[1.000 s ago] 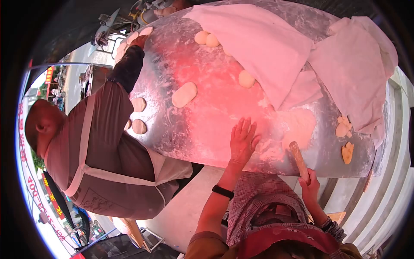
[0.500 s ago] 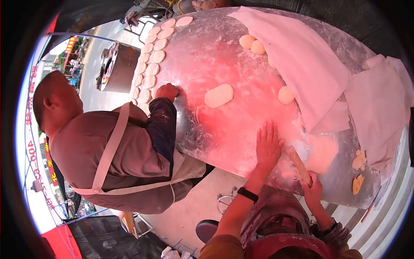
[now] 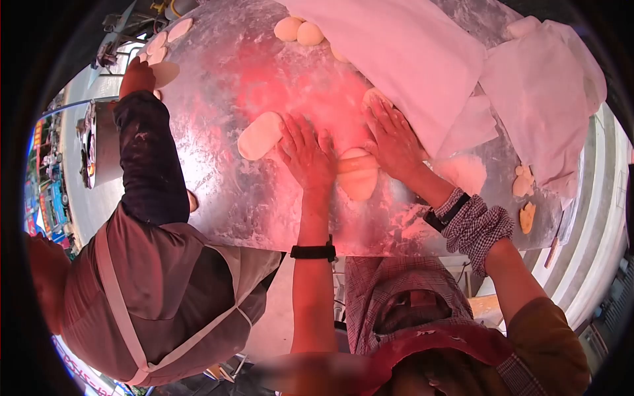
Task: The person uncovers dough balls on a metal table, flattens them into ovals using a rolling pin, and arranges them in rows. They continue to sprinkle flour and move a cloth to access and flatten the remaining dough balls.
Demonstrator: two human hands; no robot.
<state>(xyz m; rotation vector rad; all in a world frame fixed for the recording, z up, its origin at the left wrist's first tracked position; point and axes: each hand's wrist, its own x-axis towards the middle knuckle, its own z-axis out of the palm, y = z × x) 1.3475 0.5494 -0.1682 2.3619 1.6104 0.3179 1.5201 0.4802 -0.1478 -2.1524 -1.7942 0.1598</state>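
Observation:
A wooden rolling pin [image 3: 353, 164] lies across a flattened piece of dough [image 3: 360, 184], between my two hands. My left hand [image 3: 308, 153] rests flat over the pin's left end, fingers stretched out; their tips are beside an oval dough piece [image 3: 259, 135]. Over the pin's right end is my right hand [image 3: 396, 140], also flat with straight fingers, which reach toward a dough ball [image 3: 374, 98] at the cloth's edge. Both pin ends are hidden under my palms.
At left, a co-worker's hand [image 3: 137, 78] holds a dough round [image 3: 165, 73] near other rounds. A pale cloth [image 3: 422, 59] covers part of the floury metal table [image 3: 218, 125]. Dough balls [image 3: 298, 30] sit at its edge. Dough scraps [image 3: 523, 181] lie at right.
My right hand has moved left and forward, no longer gripping the pin, which now lies across dough under both palms. The co-worker's arm has stretched forward with a dough round. The view has shifted.

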